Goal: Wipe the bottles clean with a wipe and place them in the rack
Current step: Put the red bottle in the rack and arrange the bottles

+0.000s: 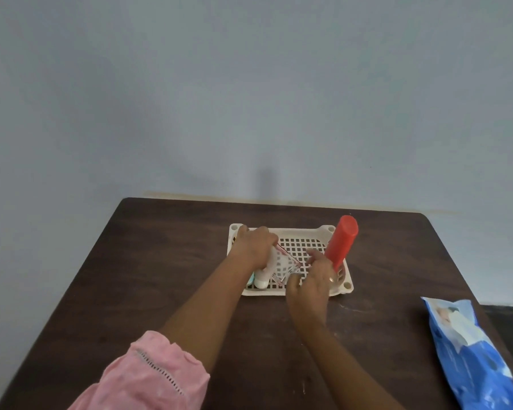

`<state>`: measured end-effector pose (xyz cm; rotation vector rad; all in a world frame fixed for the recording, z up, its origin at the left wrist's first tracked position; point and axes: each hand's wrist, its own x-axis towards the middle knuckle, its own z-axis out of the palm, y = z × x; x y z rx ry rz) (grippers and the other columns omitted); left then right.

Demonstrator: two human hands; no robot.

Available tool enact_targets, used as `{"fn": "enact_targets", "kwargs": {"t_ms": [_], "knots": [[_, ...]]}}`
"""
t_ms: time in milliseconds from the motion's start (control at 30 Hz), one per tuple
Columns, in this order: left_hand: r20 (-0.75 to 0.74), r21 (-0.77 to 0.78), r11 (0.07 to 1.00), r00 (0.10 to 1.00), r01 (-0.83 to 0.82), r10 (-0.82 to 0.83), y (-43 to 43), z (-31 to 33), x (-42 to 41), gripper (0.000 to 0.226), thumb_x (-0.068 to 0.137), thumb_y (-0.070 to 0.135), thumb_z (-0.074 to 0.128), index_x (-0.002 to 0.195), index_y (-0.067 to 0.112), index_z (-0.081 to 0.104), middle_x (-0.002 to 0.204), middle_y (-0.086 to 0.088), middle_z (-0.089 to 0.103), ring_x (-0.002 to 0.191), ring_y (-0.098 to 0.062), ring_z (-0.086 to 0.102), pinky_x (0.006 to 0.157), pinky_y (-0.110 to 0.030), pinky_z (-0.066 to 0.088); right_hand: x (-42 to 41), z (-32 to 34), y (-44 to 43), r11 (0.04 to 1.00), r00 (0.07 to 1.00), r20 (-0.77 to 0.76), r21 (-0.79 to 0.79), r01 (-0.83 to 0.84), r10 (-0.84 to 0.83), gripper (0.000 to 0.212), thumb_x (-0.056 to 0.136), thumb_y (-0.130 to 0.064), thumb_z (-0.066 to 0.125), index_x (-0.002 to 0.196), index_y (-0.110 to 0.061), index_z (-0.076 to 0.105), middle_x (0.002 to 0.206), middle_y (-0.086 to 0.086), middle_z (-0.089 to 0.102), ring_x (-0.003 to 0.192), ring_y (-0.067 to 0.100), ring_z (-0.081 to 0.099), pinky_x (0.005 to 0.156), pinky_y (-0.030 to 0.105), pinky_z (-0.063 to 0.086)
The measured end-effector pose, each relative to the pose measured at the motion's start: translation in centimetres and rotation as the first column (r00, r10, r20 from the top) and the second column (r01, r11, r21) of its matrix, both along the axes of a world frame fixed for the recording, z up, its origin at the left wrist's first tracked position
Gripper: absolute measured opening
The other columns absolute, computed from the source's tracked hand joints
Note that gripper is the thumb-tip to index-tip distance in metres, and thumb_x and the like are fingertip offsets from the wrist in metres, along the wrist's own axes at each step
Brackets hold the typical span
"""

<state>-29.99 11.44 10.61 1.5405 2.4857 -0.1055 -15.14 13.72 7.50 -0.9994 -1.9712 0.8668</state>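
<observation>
1. Pink sleeve (148, 371) on the left arm sits nearest the lens. Blue wipes pack (468, 353) lies at the table's (160, 261) right edge, well apart from the rack.
2. Cream lattice rack (296, 231) mid-table. Red bottle (341, 242) stands tilted in its right end.
3. Left hand (253, 247) curls down over a white bottle (262, 278) lying at the rack's left end. Clear pink-edged container (286, 266) lies just beside it.
4. Right hand (311, 281), partly curled, sits between the clear container and the red bottle's base. Cannot tell whether it grips either.
5. Judgement: bottles look like light, stiff, smooth plastic and are likely slick if damp. Take them round mid-body, not by the cap.
</observation>
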Motion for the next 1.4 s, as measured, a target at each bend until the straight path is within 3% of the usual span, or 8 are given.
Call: {"fn": "enact_targets", "kwargs": {"t_ms": [233, 400, 533, 633, 800, 967, 1167, 1400], "knots": [[-0.092, 0.110, 0.993, 0.995, 0.049, -0.039, -1.2, -0.1, 0.2, 0.024, 0.086, 0.010, 0.055, 0.106, 0.022, 0.059, 0.111, 0.003, 0.064, 0.107, -0.018, 0.059, 0.098, -0.033, 0.035, -6.0, -2.2, 5.8, 0.917, 0.733, 0.555, -0.172, -0.361, 0.393, 0.050, 0.082, -0.013, 0.059, 0.129, -0.011, 0.044, 0.129, 0.010, 0.049, 0.122, 0.028, 0.042, 0.099, 0.037, 0.037], [-0.085, 0.117, 0.992, 0.996, 0.048, -0.038, -1.9, -0.3, 0.2, 0.030, 0.084, 0.010, 0.057, 0.113, 0.019, 0.058, 0.114, -0.001, 0.064, 0.107, -0.021, 0.058, 0.099, -0.032, 0.035, -7.3, -2.1, 7.7, 0.814, 0.543, 0.606, -0.414, -0.408, 0.581, 0.104, 0.073, -0.027, 0.078, 0.149, -0.009, 0.009, 0.146, 0.011, 0.038, 0.134, 0.028, 0.035, 0.107, 0.036, 0.031], [-0.014, 0.163, 0.987, 1.000, -0.004, 0.007, -2.5, -0.1, 0.1, 0.030, 0.084, 0.008, 0.056, 0.113, 0.019, 0.058, 0.112, 0.000, 0.064, 0.106, -0.019, 0.057, 0.089, -0.025, 0.031, -7.2, -1.4, 8.6, 0.823, 0.497, 0.658, -0.415, -0.387, 0.565, 0.102, 0.065, -0.024, 0.083, 0.144, -0.007, 0.020, 0.138, 0.013, 0.042, 0.127, 0.028, 0.041, 0.098, 0.034, 0.039], [0.000, 0.140, 0.990, 1.000, -0.006, 0.006, -2.6, 0.2, 0.7, 0.025, 0.084, 0.011, 0.057, 0.108, 0.021, 0.057, 0.106, 0.001, 0.066, 0.101, -0.020, 0.059, 0.102, -0.030, 0.030, -5.8, -1.3, 9.1, 0.854, 0.610, 0.601, -0.414, -0.315, 0.516, 0.080, 0.060, -0.020, 0.084, 0.126, -0.011, 0.040, 0.121, 0.011, 0.048, 0.109, 0.026, 0.052, 0.080, 0.031, 0.048], [-0.042, 0.154, 0.988, 0.999, -0.011, 0.018, -1.5, 0.2, 2.1, 0.020, 0.084, 0.015, 0.054, 0.103, 0.025, 0.056, 0.099, 0.005, 0.068, 0.101, -0.016, 0.061, 0.117, -0.043, 0.011, -2.2, -1.4, 5.9, 0.988, 0.976, 0.185, -0.124, -0.089, 0.111, 0.032, 0.069, -0.009, 0.071, 0.085, -0.014, 0.044, 0.082, 0.001, 0.049, 0.072, 0.016, 0.046, 0.057, 0.022, 0.031], [-0.042, 0.155, 0.988, 0.999, -0.018, 0.025, 0.1, 0.1, 3.4, 0.022, 0.084, 0.017, 0.053, 0.105, 0.022, 0.057, 0.097, 0.002, 0.068, 0.099, -0.018, 0.063, 0.119, -0.044, 0.007, -0.1, -2.6, 3.6, 0.995, 0.997, 0.060, -0.086, 0.043, -0.038, 0.032, 0.071, -0.001, 0.070, 0.095, -0.003, 0.048, 0.096, 0.010, 0.049, 0.089, 0.017, 0.041, 0.073, 0.011, 0.021], [0.001, 0.155, 0.988, 1.000, 0.008, -0.008, 0.8, 0.6, 4.1, 0.021, 0.083, 0.014, 0.057, 0.104, 0.018, 0.055, 0.103, -0.003, 0.067, 0.101, -0.023, 0.060, 0.110, -0.039, 0.024, 0.4, -3.4, 3.8, 0.978, 0.996, 0.012, -0.187, 0.091, -0.090, 0.038, 0.076, -0.005, 0.067, 0.097, -0.016, 0.038, 0.097, 0.008, 0.049, 0.088, 0.027, 0.048, 0.073, 0.042, 0.046], [0.003, 0.148, 0.989, 1.000, 0.004, -0.004, 0.8, 0.0, 4.3, 0.020, 0.083, 0.017, 0.058, 0.102, 0.019, 0.051, 0.101, -0.001, 0.067, 0.097, -0.023, 0.060, 0.104, -0.038, 0.029, 0.7, -3.5, 3.2, 0.989, 0.995, -0.063, -0.134, 0.068, -0.077, 0.032, 0.077, 0.002, 0.067, 0.097, -0.004, 0.043, 0.095, 0.005, 0.042, 0.086, 0.012, 0.036, 0.076, 0.036, 0.041]]}}
